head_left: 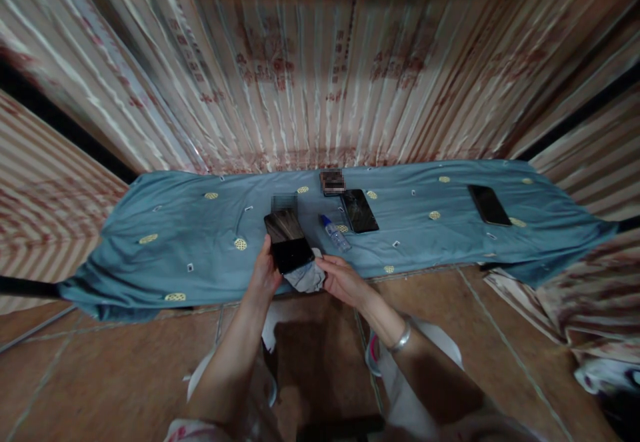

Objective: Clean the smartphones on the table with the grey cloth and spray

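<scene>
A dark, glossy smartphone is tilted up toward me in front of the bed-like surface. My left hand grips its left edge, thumb along the side. A crumpled grey cloth hangs at the phone's lower right corner. My right hand pinches the cloth there, fingers close to the phone's edge. Just right of the phone lies a clear bottle with a blue cap. Past the bottle a second dark phone lies flat, its screen showing reflections.
A teal patterned sheet covers the long, low surface. A third dark phone lies at the right. Behind the bottle sits a blurred-out small item. Striped curtains close off the back and sides, with dark poles at the corners.
</scene>
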Demonstrator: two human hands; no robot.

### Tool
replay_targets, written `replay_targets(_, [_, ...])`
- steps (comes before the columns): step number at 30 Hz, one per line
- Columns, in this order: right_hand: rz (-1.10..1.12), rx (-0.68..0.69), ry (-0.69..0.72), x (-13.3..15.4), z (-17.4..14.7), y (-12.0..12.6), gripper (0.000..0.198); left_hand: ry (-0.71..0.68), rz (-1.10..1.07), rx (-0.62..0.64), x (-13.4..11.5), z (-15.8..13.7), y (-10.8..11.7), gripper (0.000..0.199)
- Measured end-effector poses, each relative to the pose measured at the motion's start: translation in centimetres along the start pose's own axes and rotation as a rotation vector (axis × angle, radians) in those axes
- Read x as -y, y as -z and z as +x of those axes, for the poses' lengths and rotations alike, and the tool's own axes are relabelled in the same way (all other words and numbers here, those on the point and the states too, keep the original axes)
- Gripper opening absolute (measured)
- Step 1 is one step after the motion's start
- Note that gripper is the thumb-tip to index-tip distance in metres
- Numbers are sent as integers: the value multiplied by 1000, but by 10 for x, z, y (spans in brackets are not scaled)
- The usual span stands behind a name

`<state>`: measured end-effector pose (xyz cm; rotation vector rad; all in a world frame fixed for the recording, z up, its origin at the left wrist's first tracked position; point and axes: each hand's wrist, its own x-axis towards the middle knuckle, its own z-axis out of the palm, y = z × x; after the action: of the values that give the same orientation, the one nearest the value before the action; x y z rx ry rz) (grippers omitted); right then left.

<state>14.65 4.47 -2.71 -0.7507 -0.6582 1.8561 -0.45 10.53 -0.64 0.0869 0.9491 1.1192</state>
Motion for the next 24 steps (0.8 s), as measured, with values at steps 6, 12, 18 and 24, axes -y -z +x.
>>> replay_targets(6, [33, -36, -30, -1, 0, -1, 32, 51, 82, -5, 5, -7, -4, 54])
replay_targets(12, [-49, -64, -53, -1, 1, -1, 37, 63, 133, -66, 5, -13, -8, 50])
replay_targets(18, [-134, -104, -81, 1, 5, 5, 40, -8, 83, -50, -2, -8, -2, 47])
replay_targets(24, [-173, -119, -28, 6, 13, 7, 41, -46, -9, -38, -13, -6, 5, 49])
